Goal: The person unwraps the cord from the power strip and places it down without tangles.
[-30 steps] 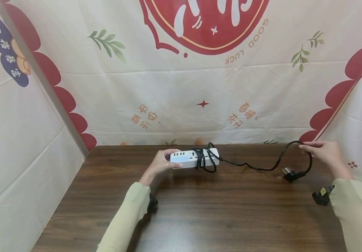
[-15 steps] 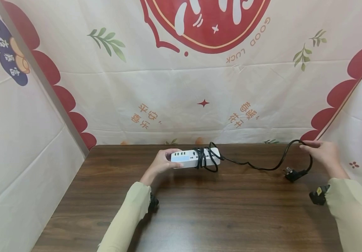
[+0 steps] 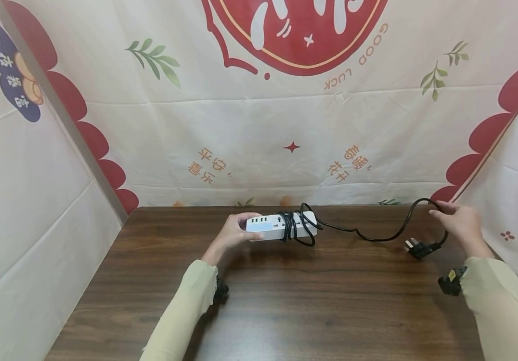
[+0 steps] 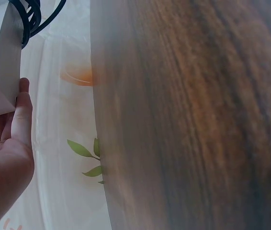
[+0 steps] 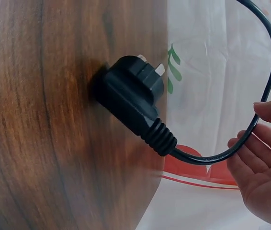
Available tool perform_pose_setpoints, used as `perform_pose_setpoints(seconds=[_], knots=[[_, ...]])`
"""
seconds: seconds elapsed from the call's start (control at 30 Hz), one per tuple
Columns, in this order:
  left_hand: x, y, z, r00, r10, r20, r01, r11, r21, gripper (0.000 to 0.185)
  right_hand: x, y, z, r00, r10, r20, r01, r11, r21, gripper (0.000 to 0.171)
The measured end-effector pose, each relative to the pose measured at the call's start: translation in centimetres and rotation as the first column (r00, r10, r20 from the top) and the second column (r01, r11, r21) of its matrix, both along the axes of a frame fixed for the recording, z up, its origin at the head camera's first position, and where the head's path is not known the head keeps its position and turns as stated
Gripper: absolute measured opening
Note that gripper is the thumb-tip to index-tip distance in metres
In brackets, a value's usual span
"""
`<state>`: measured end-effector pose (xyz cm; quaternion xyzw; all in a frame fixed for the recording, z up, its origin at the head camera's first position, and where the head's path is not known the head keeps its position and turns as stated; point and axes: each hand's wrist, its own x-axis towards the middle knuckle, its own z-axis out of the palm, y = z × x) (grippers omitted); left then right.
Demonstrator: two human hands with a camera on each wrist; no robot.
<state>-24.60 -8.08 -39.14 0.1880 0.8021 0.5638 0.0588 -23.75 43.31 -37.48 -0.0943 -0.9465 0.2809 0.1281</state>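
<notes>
Backdrop: printed cloth (image 3: 259, 125) hanging behind the counter's far edge and along both sides.
Counter: dark wood-grain top (image 3: 286, 301).
Power strip: white body (image 3: 281, 226) near the middle of the far edge, lifted off the counter, several turns of cable wound round its right half.
Cable: black cord (image 3: 376, 235) running from the strip toward the far right corner, looping up to the right hand.
Left hand: grip (image 3: 231, 234) clasps the strip's left end.
Right hand: grip (image 3: 459, 223) pinches the cable loop near the right edge.
Plug: black, pronged (image 3: 418, 248), hanging below the right hand, touching the counter.
</notes>
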Motion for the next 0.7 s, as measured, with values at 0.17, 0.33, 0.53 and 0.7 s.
perform_pose_setpoints(seconds=[0.17, 0.33, 0.53, 0.7], knots=[[0.0, 0.0, -0.1, 1.000, 0.000, -0.002, 0.000, 1.000, 0.007, 0.046, 0.0, -0.2, -0.2, 1.000, 0.010, -0.003, -0.010, 1.000, 0.003, 0.049], [0.0, 0.2, -0.2, 1.000, -0.018, -0.007, 0.018, 1.000, 0.006, 0.045, 0.1, -0.9, -0.5, 1.000, 0.019, -0.021, -0.019, 1.000, 0.007, 0.048], [0.2, 0.4, -0.1, 1.000, -0.025, -0.007, 0.025, 1.000, 0.008, 0.046, -0.2, -2.6, -0.4, 0.999, 0.047, 0.014, -0.045, 0.990, -0.132, 0.061], [0.2, 0.4, -0.1, 1.000, -0.027, -0.011, 0.027, 0.999, 0.032, 0.046, -0.7, -4.2, 0.0, 0.998, 0.062, 0.005, -0.059, 0.980, -0.190, 0.065]])
